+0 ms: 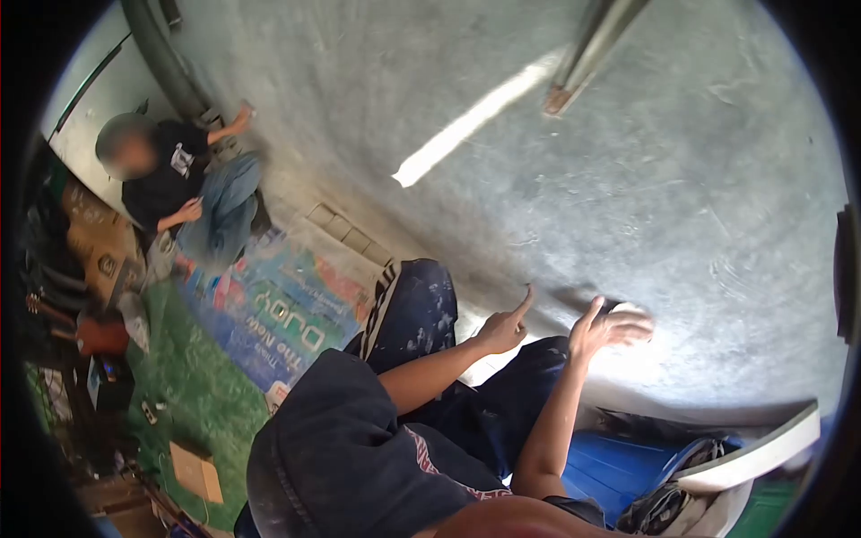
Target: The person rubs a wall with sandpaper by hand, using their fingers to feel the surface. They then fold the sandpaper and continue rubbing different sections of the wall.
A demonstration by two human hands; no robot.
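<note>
Head view shows the gray wall (pixel 682 179), far and to the right. The left hand (pixel 504 332) points one finger, the rest curled. The right hand (pixel 608 330) is near the wall, thumb wide. Holding anything? Hard to see. Slow, soft moves seem best.

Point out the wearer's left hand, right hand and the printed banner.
Left hand (pixel 505 334): head view, middle of the hand, below the extended finger.
Right hand (pixel 604 333): head view, middle of the hand, beside the blurred fingers.
Printed banner (pixel 269 316): head view, middle of its visible printed face.
</note>
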